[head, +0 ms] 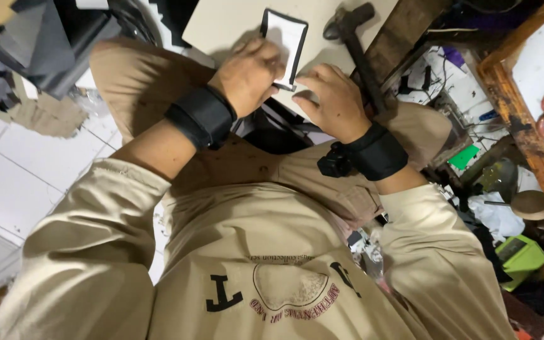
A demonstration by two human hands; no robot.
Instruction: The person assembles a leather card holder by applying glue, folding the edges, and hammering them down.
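On a pale board [221,25] across the person's lap, left hand [250,72] and right hand [332,101] both pinch the near edge of a small white, black-edged rectangular piece [284,41], hammer [357,44] just right

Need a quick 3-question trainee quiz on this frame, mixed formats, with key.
1. True or false: both hands touch the white black-edged piece.
2. The hammer lies nearest which hand? A) left hand B) right hand
3. Fill in: each wrist wears a black ____.

Key: 1 true; 2 B; 3 band.
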